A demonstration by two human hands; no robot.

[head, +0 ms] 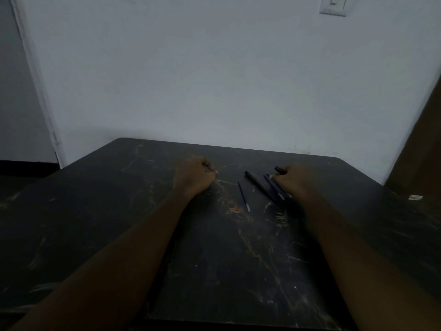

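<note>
In dim light, both my forearms reach out over a dark marbled table (214,259). My left hand (194,176) rests on the tabletop as a fist, and nothing shows in it. My right hand (292,179) lies curled beside a group of pen parts. A small black cap (278,169) sticks out from its fingertips, and the fingers seem to pinch it. A blue pen (274,186) lies against the thumb side of that hand. Left of it are a black pen barrel (259,185) and a thin blue refill (244,196), both loose on the table.
A pale wall (214,80) rises right behind the table's far edge, with a light switch (333,5) at the upper right. A small white scrap (415,197) lies near the table's right edge. A brown panel (422,139) stands at the far right.
</note>
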